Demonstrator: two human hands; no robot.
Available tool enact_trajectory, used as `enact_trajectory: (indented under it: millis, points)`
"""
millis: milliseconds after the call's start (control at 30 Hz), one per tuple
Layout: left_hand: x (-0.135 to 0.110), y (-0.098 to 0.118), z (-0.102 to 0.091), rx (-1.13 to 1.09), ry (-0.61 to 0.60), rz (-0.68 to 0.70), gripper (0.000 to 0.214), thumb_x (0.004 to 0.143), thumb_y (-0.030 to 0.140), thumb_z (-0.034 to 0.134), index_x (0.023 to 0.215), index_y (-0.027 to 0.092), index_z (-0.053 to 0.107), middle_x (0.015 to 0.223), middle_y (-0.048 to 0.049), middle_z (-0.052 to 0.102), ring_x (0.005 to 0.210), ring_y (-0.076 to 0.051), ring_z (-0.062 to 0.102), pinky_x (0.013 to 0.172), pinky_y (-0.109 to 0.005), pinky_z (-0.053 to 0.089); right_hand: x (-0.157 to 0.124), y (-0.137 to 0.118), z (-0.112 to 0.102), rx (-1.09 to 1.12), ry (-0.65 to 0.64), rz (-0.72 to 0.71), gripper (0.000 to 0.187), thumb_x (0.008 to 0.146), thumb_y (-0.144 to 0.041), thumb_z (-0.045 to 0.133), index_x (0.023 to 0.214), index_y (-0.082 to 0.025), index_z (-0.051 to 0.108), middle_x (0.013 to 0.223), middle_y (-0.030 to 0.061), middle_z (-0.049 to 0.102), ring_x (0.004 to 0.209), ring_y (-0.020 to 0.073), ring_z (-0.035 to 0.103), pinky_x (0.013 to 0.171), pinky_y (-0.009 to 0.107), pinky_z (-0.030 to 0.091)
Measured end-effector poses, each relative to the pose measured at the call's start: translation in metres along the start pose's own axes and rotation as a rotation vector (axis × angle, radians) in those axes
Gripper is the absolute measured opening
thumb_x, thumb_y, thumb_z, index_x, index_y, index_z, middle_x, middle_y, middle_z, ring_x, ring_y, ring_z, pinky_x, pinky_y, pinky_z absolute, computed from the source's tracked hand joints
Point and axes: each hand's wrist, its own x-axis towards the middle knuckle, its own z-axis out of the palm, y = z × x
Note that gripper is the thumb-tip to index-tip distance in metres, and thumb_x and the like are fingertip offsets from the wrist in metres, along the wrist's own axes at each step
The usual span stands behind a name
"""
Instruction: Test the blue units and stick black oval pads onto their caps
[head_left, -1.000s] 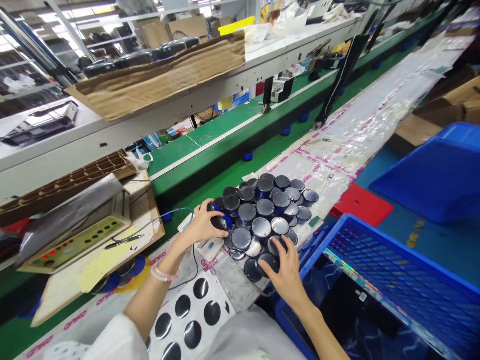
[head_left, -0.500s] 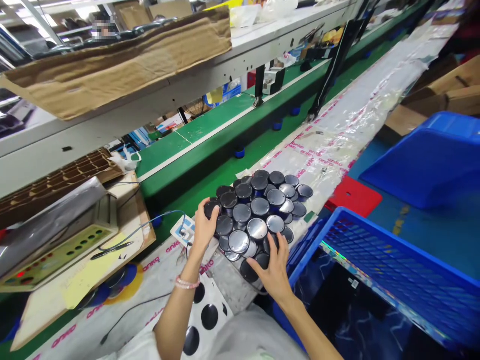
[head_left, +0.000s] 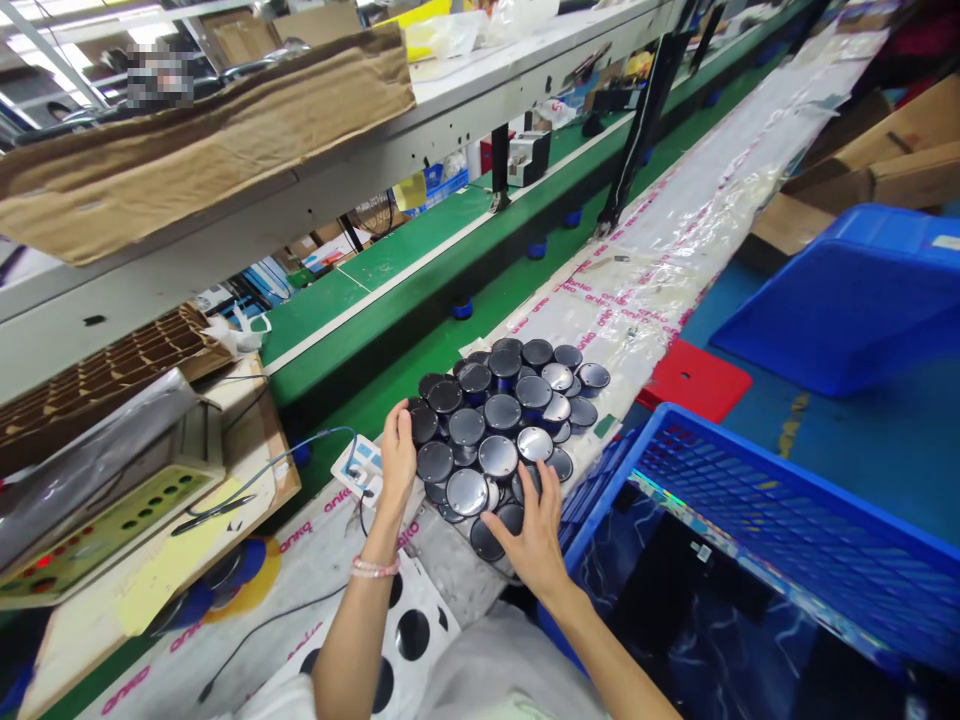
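Observation:
Several round black parts with shiny flat tops stand packed in a pile [head_left: 501,411] on the plastic-covered bench. My left hand [head_left: 397,460] lies against the pile's left side, its fingers stretched and touching an outer round black part [head_left: 422,424]. At the near right edge, my right hand [head_left: 534,535] rests with thumb and fingers spread, touching the outer parts. Its thumb is by a black part [head_left: 486,540] at the front corner. Neither hand lifts anything. A white sheet with black round stickers [head_left: 412,634] lies below my left forearm, partly hidden by it.
A blue basket [head_left: 667,425] holding dark shiny pieces stands right of the bench, with a red stool [head_left: 694,382] behind it. At left are a test instrument [head_left: 112,530] and a small white device [head_left: 360,465] with a cable. Beyond runs a green conveyor [head_left: 390,285].
My left thumb and fingers were around a part at the left corner; now the fingers lie straighter along the pile's side. My right hand keeps nearly the same place. The view has shifted slightly.

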Motion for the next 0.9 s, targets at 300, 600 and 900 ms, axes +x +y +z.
enact_trajectory:
  millis: [300, 600, 900]
  points:
    - [-0.076, 0.072, -0.016, -0.001, 0.234, 0.165, 0.036, 0.092, 0.04, 0.039, 0.125, 0.024, 0.04, 0.127, -0.0084, 0.04, 0.108, -0.019, 0.048, 0.085, -0.032, 0.044, -0.025, 0.036, -0.039, -0.005, 0.064, 0.091, 0.054, 0.09, -0.041, 0.047, 0.137, -0.025, 0.028, 0.145, 0.0116, 0.02, 0.135, 0.0303, 0.019, 0.105, 0.055, 0.027]
    - [-0.213, 0.139, 0.164, 0.13, -1.31, 0.464, 0.024, 0.091, 0.032, 0.044, 0.112, 0.023, 0.051, 0.105, -0.0046, 0.057, 0.091, -0.016, 0.058, 0.077, -0.029, 0.05, -0.162, 0.213, -0.136, -0.301, 0.058, 0.716, 0.042, 0.089, -0.03, 0.054, 0.127, -0.017, 0.044, 0.135, 0.0121, 0.038, 0.119, 0.0271, 0.043, 0.094, 0.048, 0.042]
    - [-0.377, -0.012, 0.335, 0.712, -1.869, 0.477, 0.031, 0.087, 0.033, 0.055, 0.113, 0.016, 0.054, 0.113, -0.0072, 0.057, 0.096, -0.02, 0.059, 0.08, -0.039, 0.051, -0.373, 0.391, -0.242, -0.393, -0.202, 1.43, 0.034, 0.09, -0.032, 0.055, 0.12, -0.016, 0.051, 0.118, 0.0086, 0.054, 0.099, 0.0209, 0.057, 0.082, 0.041, 0.05]
